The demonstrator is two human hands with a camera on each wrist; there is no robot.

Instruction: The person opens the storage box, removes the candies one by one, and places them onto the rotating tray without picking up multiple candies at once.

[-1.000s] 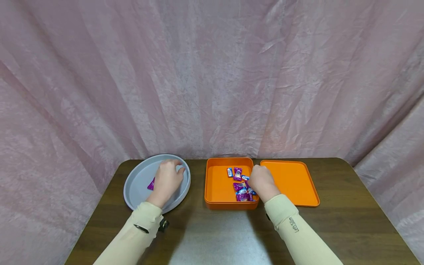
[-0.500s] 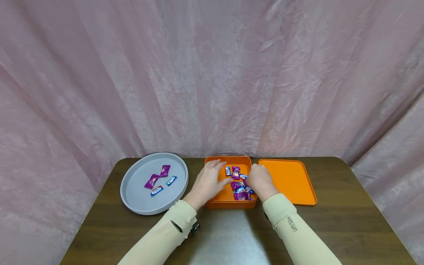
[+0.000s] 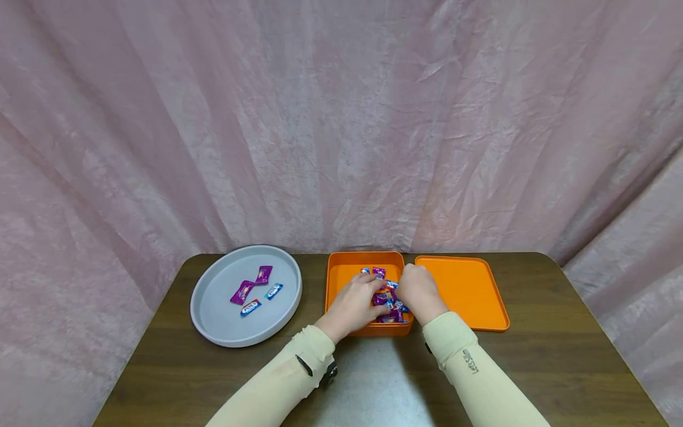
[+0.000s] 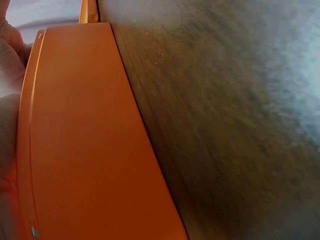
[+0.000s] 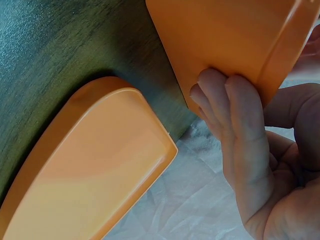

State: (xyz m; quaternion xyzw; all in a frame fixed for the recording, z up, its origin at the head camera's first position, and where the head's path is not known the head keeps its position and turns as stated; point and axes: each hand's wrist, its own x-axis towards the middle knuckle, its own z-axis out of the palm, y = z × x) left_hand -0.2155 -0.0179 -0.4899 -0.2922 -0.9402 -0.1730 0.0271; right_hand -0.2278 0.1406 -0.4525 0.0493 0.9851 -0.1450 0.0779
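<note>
An orange box point(image 3: 339, 274) holds several small wrapped candies point(image 3: 391, 318), some purple and some blue and white. My left hand point(image 3: 352, 305) reaches in over its near side, fingers spread above the candies; whether the fingertips touch any is hidden. The left wrist view is mostly the box's outer wall point(image 4: 90, 135), with part of the hand at the edge. On the box's right side my right hand point(image 3: 420, 292) grips the wall. The right wrist view has its fingers point(image 5: 245, 120) against the outside and the thumb over the rim.
To the left stands a round grey tray point(image 3: 213, 323) with purple candies point(image 3: 242, 292) and blue-white candies point(image 3: 250, 308) in it. An orange lid point(image 3: 464, 290) lies right of the box. Behind the wooden table point(image 3: 555, 356) hangs a pink curtain point(image 3: 341, 130).
My left hand has moved right from over the grey tray into the orange box, uncovering candies on the tray. My right hand has kept its grip on the box wall.
</note>
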